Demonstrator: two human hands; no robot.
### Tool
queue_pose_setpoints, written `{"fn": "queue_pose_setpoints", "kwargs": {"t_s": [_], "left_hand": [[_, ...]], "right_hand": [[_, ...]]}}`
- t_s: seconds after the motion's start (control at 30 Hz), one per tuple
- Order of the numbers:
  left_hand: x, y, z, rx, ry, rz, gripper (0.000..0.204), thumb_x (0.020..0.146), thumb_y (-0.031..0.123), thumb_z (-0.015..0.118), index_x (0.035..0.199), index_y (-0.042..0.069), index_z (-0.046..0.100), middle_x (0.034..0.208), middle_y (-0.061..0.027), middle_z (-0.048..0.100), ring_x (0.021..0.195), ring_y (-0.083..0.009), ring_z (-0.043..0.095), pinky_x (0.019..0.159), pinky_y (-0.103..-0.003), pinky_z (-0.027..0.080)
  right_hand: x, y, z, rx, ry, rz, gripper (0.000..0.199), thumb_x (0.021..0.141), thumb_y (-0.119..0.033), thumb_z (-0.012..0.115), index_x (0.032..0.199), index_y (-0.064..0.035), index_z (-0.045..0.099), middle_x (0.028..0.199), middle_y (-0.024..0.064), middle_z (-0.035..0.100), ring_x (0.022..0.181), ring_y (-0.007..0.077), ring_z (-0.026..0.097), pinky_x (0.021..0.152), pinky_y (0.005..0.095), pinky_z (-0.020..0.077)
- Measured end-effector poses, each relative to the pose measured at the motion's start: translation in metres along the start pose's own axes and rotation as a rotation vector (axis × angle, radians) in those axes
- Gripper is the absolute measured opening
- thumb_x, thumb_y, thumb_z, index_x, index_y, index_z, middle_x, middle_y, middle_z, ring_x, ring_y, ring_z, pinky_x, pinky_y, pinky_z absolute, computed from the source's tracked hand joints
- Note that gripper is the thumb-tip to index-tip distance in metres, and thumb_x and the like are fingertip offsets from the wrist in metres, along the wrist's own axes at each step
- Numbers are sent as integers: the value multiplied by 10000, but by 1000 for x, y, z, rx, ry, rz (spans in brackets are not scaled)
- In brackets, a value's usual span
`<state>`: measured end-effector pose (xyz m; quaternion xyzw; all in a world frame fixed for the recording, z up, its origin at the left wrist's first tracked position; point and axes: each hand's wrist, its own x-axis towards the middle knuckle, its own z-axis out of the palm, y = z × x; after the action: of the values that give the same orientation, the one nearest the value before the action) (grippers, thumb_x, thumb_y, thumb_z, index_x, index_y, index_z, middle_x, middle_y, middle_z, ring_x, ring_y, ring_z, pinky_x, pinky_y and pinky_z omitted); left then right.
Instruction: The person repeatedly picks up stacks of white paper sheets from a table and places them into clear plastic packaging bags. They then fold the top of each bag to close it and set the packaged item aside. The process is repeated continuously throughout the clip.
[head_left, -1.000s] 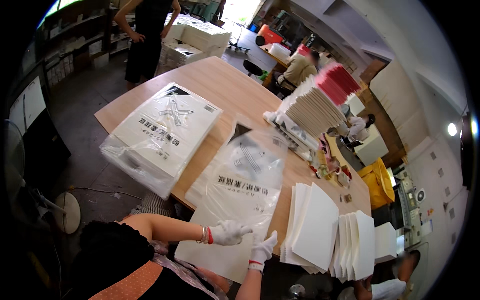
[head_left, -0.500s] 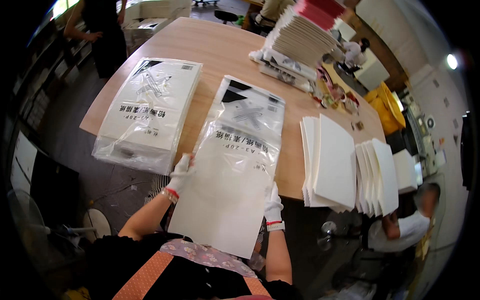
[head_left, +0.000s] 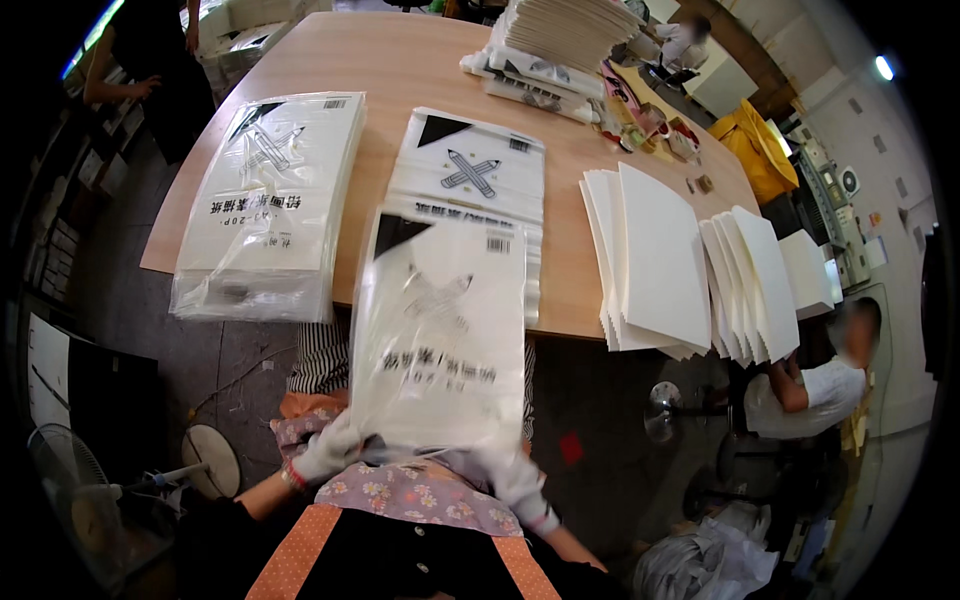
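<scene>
Pointing lengthwise tableward: the packet [head_left: 440, 330]; black corner [head_left: 397, 237] farthest (upper left).

Can see a pale wooden table [head_left: 400, 60] bearing bagged packets [head_left: 268, 200] at left, printed bags [head_left: 468, 168] centrally, white sheets [head_left: 662, 262] at right, apparently small oddments [head_left: 672, 142] beyond.

Table [head_left: 400, 75] bright, evenly lit; floor [head_left: 605, 392] beneath it dim. Lamp [head_left: 884, 68] blown out far right, bright strip [head_left: 92, 40] far left. White glare on the clear sleeve [head_left: 440, 335] near me, which is smeared; the pack [head_left: 420, 178] just beyond is crisp. My right hand [head_left: 513, 478] is motion-blurred, left hand [head_left: 328, 452] sharper. Fisheye bends straight edges, rim falls to black.
</scene>
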<state>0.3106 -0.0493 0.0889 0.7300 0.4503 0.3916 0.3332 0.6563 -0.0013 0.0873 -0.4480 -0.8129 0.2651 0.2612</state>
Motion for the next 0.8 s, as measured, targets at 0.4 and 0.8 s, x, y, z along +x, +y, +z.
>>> {"fn": "queue_pose_setpoints", "kwargs": {"t_s": [0.4,0.8], "left_hand": [[113,47,-14,-169,328,93,151,660,-80,501,744,41,470,757,-75,464,653,-213,504,582,-303,426],[80,-27,-207,-424,1400,36,176,809,-47,384,760,81,494,766,-2,495,642,-83,463,539,-211,410]], "right_hand": [[60,95,12,1237,186,771,292,936,-197,495,1152,-9,548,1038,93,617,879,227,605,759,356,514],[317,-80,149,818,-690,88,256,860,-91,503,1070,49,544,889,122,608,757,190,608,647,332,536]]}}
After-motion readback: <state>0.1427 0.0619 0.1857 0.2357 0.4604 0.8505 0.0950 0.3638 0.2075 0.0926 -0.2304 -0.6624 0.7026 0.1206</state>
